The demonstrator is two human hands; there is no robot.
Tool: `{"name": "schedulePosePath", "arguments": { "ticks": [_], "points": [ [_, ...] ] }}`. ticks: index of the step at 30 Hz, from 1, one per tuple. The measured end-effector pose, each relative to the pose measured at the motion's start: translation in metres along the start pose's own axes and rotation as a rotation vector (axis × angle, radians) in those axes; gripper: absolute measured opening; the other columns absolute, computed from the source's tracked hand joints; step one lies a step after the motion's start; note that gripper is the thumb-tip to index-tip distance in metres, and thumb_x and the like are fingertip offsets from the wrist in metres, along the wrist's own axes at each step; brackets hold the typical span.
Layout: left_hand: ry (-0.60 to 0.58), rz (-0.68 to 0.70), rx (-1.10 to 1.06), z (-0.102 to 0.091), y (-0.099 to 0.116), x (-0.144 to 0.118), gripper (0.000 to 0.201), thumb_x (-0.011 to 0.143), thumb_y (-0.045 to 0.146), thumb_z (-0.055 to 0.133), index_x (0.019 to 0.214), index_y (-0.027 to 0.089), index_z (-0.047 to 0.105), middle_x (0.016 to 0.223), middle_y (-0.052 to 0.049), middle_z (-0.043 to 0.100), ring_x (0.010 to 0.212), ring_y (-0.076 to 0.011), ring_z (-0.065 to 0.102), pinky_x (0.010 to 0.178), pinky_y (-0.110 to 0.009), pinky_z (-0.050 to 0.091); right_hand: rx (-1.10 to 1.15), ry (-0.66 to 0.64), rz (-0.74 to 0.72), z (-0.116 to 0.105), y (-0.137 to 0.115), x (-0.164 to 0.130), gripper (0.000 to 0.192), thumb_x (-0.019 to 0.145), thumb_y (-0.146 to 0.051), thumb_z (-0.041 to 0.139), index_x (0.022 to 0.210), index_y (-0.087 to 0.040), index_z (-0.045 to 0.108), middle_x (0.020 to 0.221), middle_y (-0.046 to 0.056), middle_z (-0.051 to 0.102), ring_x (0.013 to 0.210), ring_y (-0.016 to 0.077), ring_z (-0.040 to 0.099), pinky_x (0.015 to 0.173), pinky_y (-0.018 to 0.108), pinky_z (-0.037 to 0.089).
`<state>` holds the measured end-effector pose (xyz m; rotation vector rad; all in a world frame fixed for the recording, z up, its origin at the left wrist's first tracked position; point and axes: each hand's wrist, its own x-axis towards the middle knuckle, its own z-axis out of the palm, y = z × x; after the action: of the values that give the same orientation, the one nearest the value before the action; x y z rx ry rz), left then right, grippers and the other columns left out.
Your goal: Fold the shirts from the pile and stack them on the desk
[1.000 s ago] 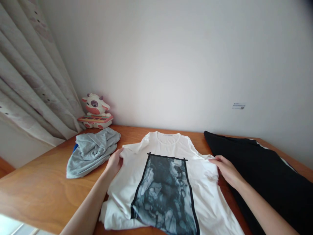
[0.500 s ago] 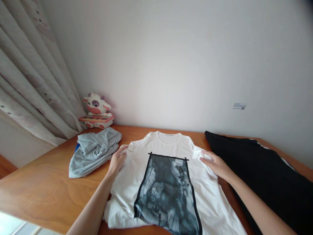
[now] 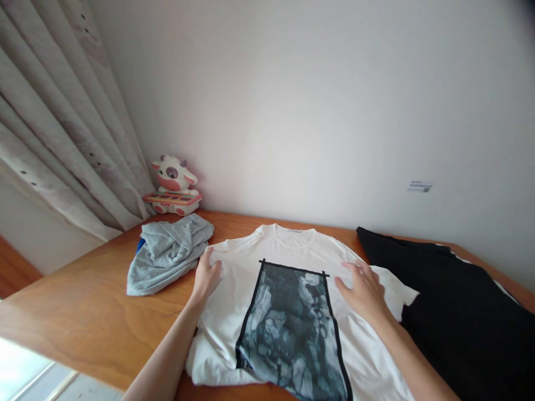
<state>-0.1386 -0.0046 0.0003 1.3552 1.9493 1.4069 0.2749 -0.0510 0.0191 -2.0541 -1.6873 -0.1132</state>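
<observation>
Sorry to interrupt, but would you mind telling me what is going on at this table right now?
A person has a white T-shirt with a dark printed panel spread face up on a wooden table. The left hand lies flat on the shirt's left shoulder area and the right hand lies flat beside the print. A crumpled grey garment sits to the left, a black garment to the right, and a toy cow stands by the wall.

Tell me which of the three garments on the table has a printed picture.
The white T-shirt in the middle, under both hands; the grey garment and black garment are plain.
</observation>
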Motion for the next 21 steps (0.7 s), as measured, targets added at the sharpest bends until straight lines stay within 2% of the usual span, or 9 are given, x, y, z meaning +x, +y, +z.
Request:
{"name": "schedulePosePath", "arguments": {
  "ticks": [2, 5, 8, 10, 12, 14, 17, 19, 21],
  "points": [
    [0.016, 0.122, 0.079, -0.003, 0.005, -0.006, 0.066, 0.078, 0.017, 0.051, 0.144, 0.015, 0.048, 0.153, -0.017, 0.050, 0.145, -0.0312, 0.043, 0.122, -0.045, 0.031, 0.082, -0.096, -0.110, 0.011, -0.030, 0.004, 0.038, 0.086, -0.037, 0.059, 0.120, -0.023, 0.066, 0.140, 0.015, 0.054, 0.124, 0.0353, 0.055, 0.096, 0.050, 0.048],
    [-0.071, 0.511, 0.223, -0.010, 0.017, -0.017, 0.069, 0.085, 0.015, 0.047, 0.153, 0.016, 0.039, 0.162, -0.016, 0.037, 0.149, -0.0311, 0.037, 0.122, -0.047, 0.032, 0.263, -0.199, -0.175, 0.028, -0.074, 0.006, 0.035, 0.085, -0.031, 0.062, 0.117, -0.020, 0.068, 0.135, 0.017, 0.059, 0.121, 0.0351, 0.057, 0.097, 0.049, 0.047],
    [-0.312, 0.887, 0.302, -0.013, 0.028, -0.029, 0.071, 0.088, 0.016, 0.049, 0.157, 0.021, 0.035, 0.159, -0.013, 0.044, 0.146, -0.0312, 0.040, 0.121, -0.049, 0.035, 0.460, -0.247, -0.184, 0.041, -0.107, 0.009, 0.028, 0.086, -0.032, 0.060, 0.109, -0.018, 0.070, 0.126, 0.017, 0.065, 0.119, 0.0325, 0.059, 0.101, 0.045, 0.045],
    [-0.502, 1.026, 0.311, -0.010, 0.033, -0.035, 0.076, 0.086, 0.015, 0.051, 0.159, 0.024, 0.031, 0.158, -0.010, 0.047, 0.143, -0.0308, 0.044, 0.119, -0.050, 0.038, 0.531, -0.282, -0.191, 0.047, -0.120, 0.011, 0.028, 0.092, -0.039, 0.055, 0.105, -0.019, 0.071, 0.117, 0.014, 0.071, 0.112, 0.0277, 0.064, 0.098, 0.038, 0.047],
    [-0.658, 1.079, 0.301, -0.004, 0.036, -0.041, 0.083, 0.084, 0.013, 0.051, 0.161, 0.027, 0.025, 0.159, -0.008, 0.046, 0.142, -0.0288, 0.045, 0.118, -0.048, 0.041, 0.562, -0.326, -0.180, 0.052, -0.129, 0.011, 0.040, 0.098, -0.050, 0.044, 0.095, -0.021, 0.071, 0.103, 0.009, 0.076, 0.098, 0.0243, 0.070, 0.088, 0.033, 0.050],
    [-0.722, 1.063, 0.292, 0.002, 0.037, -0.045, 0.087, 0.082, 0.010, 0.051, 0.162, 0.027, 0.022, 0.158, -0.008, 0.047, 0.139, -0.0266, 0.049, 0.116, -0.045, 0.043, 0.564, -0.363, -0.140, 0.057, -0.134, 0.009, 0.055, 0.100, -0.060, 0.033, 0.084, -0.022, 0.070, 0.087, 0.007, 0.077, 0.086, 0.0240, 0.072, 0.078, 0.032, 0.051],
    [-0.655, 0.979, 0.330, 0.004, 0.037, -0.045, 0.079, 0.080, 0.012, 0.057, 0.155, 0.025, 0.038, 0.149, -0.009, 0.056, 0.130, -0.0279, 0.054, 0.112, -0.045, 0.046, 0.522, -0.366, -0.086, 0.065, -0.140, 0.001, 0.054, 0.096, -0.065, 0.040, 0.086, -0.022, 0.071, 0.082, 0.009, 0.076, 0.086, 0.0279, 0.071, 0.076, 0.034, 0.049],
    [-0.583, 0.915, 0.378, 0.002, 0.036, -0.042, 0.053, 0.083, 0.015, 0.058, 0.135, 0.024, 0.061, 0.130, -0.010, 0.067, 0.116, -0.0278, 0.062, 0.103, -0.044, 0.051, 0.446, -0.315, -0.091, 0.069, -0.144, -0.005, 0.048, 0.091, -0.062, 0.053, 0.100, -0.019, 0.072, 0.091, 0.011, 0.075, 0.095, 0.0317, 0.069, 0.081, 0.037, 0.047],
    [-0.530, 0.842, 0.383, -0.001, 0.036, -0.040, 0.030, 0.090, 0.017, 0.053, 0.112, 0.023, 0.071, 0.110, -0.008, 0.073, 0.101, -0.0239, 0.067, 0.092, -0.038, 0.054, 0.349, -0.258, -0.117, 0.071, -0.147, -0.010, 0.045, 0.089, -0.058, 0.060, 0.109, -0.019, 0.071, 0.098, 0.013, 0.074, 0.100, 0.0334, 0.067, 0.085, 0.039, 0.044]
  ]
}}
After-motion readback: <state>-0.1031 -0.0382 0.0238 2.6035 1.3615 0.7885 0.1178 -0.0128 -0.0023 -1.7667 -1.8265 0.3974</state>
